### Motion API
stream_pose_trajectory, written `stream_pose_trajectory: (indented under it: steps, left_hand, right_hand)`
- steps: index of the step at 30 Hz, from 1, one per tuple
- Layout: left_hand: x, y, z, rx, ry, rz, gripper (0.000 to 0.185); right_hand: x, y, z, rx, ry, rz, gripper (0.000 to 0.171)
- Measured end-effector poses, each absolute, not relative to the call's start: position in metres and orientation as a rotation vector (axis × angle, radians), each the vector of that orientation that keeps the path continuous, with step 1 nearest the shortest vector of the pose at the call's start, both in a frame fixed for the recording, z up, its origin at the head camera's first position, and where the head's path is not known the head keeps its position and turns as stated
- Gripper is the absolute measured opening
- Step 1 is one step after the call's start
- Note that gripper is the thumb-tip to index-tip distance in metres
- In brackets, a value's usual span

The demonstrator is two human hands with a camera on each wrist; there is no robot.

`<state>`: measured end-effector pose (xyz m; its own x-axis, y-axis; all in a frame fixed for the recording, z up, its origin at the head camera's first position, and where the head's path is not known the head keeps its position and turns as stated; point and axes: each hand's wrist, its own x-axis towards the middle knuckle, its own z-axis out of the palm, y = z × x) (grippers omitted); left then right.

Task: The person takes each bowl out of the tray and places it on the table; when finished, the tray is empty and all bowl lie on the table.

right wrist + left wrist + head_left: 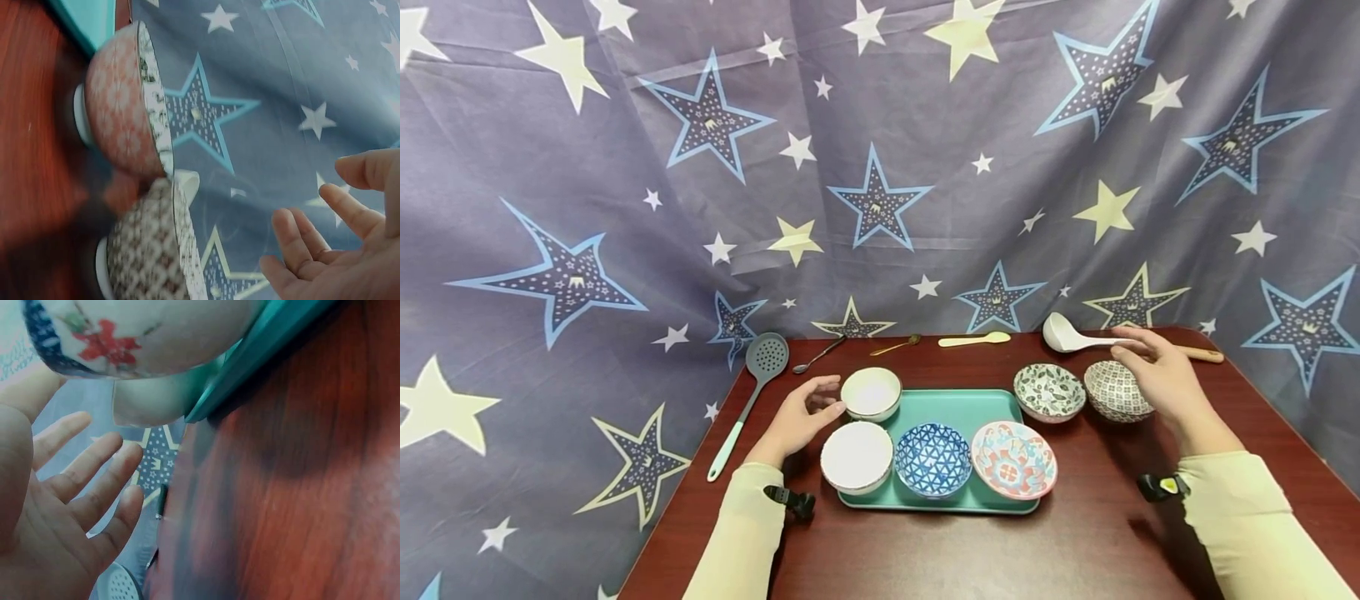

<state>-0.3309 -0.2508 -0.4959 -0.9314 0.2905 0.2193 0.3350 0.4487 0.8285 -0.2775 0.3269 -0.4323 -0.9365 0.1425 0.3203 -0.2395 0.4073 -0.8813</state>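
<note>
My left hand (pixel 824 398) is open, fingers spread, just left of a small white bowl (pixel 871 393) at the back left corner of a teal tray (pixel 958 404); I cannot tell if it touches the bowl. The tray also holds a second white bowl (pixel 857 457), a blue patterned bowl (pixel 933 458) and a pink floral bowl (pixel 1013 458). My right hand (pixel 1126 346) hovers open above a brown lattice bowl (pixel 1112 392), beside a green leaf-patterned bowl (pixel 1049 392). In the left wrist view the hand (pixel 81 465) holds nothing. The right wrist view shows empty fingers (pixel 294 234) apart from the lattice bowl (pixel 150 250).
Along the back of the dark red table (pixel 1075 542) lie a grey slotted spoon (pixel 765 358), a dark spoon (pixel 817 355), a gold spoon (pixel 895 344), a cream spoon (pixel 973 339) and a white ladle (pixel 1063 335). A star-printed cloth (pixel 880 167) hangs behind.
</note>
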Motion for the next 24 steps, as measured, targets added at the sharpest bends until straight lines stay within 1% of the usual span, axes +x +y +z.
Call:
stream_pose_trajectory:
  steps: [7, 10, 18, 24]
  left_hand:
    - [-0.321, -0.256, -0.499, -0.563, -2.646, -1.474, 0.053]
    - [-0.317, -0.257, -0.501, -0.577, -2.639, -1.464, 0.054]
    - [-0.301, -0.260, -0.502, -0.614, -2.647, -1.466, 0.056]
    - [-0.292, -0.266, -0.508, -0.634, -2.646, -1.449, 0.058]
  right_hand:
    - [-0.290, 0.293, -0.423, 0.111, -2.426, 1.539, 0.046]
    - [-0.297, 0.280, -0.423, 0.156, -2.422, 1.577, 0.045]
    - [-0.311, 0.250, -0.418, 0.261, -2.460, 1.807, 0.048]
    - [-0.323, 0.230, -0.416, 0.326, -2.488, 1.874, 0.049]
